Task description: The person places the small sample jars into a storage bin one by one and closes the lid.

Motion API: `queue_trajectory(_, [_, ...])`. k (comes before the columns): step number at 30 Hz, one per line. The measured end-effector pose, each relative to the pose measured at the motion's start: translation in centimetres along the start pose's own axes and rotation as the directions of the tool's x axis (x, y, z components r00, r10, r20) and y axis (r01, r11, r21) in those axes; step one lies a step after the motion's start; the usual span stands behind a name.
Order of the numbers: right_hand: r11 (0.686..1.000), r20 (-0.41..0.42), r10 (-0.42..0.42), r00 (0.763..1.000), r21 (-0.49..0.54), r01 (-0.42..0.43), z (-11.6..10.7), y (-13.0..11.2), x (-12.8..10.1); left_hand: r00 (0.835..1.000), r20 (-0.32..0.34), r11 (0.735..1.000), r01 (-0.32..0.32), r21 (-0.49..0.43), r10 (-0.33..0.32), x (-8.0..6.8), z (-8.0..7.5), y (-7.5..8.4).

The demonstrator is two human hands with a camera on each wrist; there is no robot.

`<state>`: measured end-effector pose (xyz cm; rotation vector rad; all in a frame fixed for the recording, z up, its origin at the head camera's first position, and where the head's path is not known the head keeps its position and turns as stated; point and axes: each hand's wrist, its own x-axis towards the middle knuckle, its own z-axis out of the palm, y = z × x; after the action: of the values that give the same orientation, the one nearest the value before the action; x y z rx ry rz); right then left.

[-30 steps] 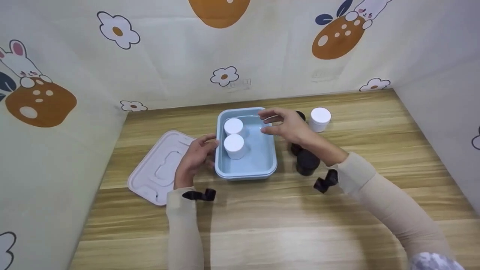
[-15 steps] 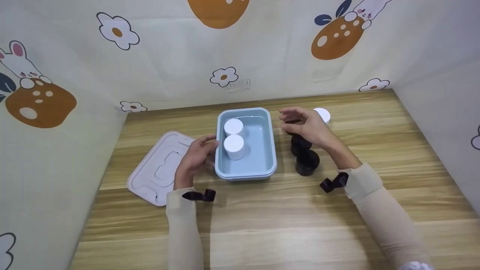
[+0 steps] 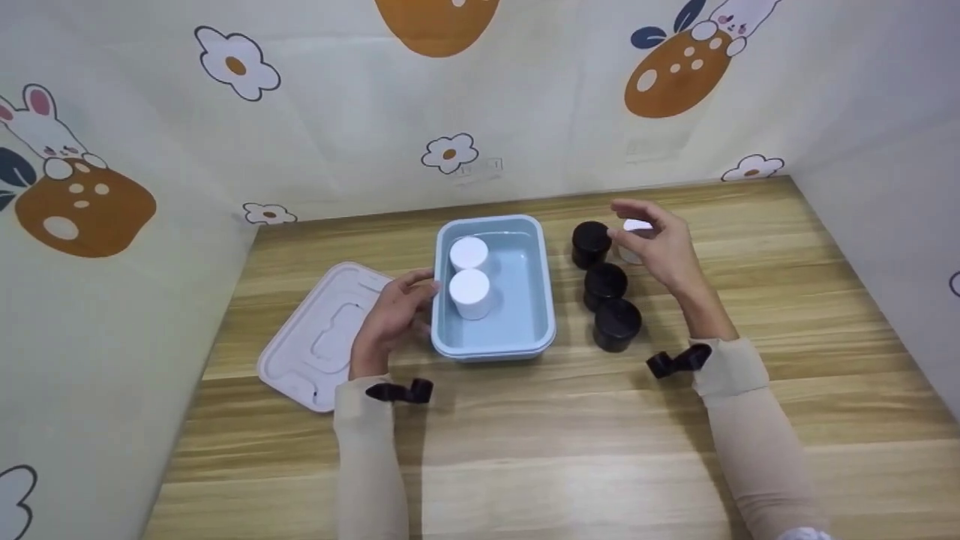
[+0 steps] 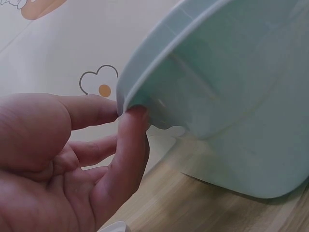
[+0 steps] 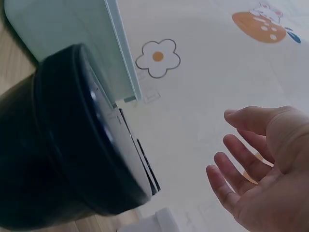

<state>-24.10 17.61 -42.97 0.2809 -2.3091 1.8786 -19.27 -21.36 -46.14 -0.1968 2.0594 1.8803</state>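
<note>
My left hand (image 3: 391,319) pinches the left rim of a light blue plastic box (image 3: 517,307). In the left wrist view, thumb and finger meet at the rim (image 4: 159,53). Two white lidded jars, a rear jar (image 3: 469,252) and a front jar (image 3: 471,294), stand inside along its left side. My right hand (image 3: 667,251), fingers loosely bent with nothing between them, hovers over a third white jar (image 3: 637,224) and partly hides it. Three black lidded jars stand in a row right of the box: rear (image 3: 591,241), middle (image 3: 605,285) and front (image 3: 617,322).
A pale pinkish-white lid (image 3: 300,341) lies flat on the wooden table (image 3: 525,450), left of the box and partly under my left forearm. A patterned cloth wall (image 3: 360,97) encloses the table at the back and sides.
My right hand has moved right, from over the box's right rim, past the black jars, to the white jar. The left hand and the box have stayed in place.
</note>
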Motion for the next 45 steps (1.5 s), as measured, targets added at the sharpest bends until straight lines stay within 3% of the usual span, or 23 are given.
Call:
queue_trajectory(4, [1.000, -0.018, -0.005, 1.000, 0.004, 0.005, -0.5, 0.6, 0.2, 1.000, -0.006, 1.000, -0.001, -0.019, 0.001, -0.1, 0.0, 0.0])
queue_trajectory(12, [0.995, -0.109, 0.002, 0.994, -0.094, -0.013, -1.5, 0.2, -0.1, 1.000, -0.012, 1.000, 0.018, -0.008, -0.018, 0.0, 0.1, 0.3])
queue_trajectory(19, [0.994, -0.151, 0.036, 0.988, -0.093, -0.051, -2.7, 4.0, 1.0, 1.000, -0.006, 1.000, 0.014, -0.015, -0.014, 0.0, 0.1, 0.0])
queue_trajectory(25, [0.988, -0.125, 0.112, 0.986, -0.095, -0.124, -3.3, 5.6, 1.3, 1.000, -0.005, 1.000, 0.021, -0.003, -0.021, 0.1, 0.1, 0.0])
queue_trajectory(34, [0.971, -0.042, 0.240, 0.970, 0.001, -0.240, -3.9, 7.3, 1.4, 1.000, -0.009, 0.999, 0.015, -0.030, -0.015, 0.0, 0.2, 0.0])
queue_trajectory(45, [0.962, 0.023, 0.272, 0.962, -0.039, -0.271, -3.5, 8.2, 1.1, 0.999, -0.022, 1.000, 0.026, -0.014, -0.026, 0.0, 0.3, 0.2])
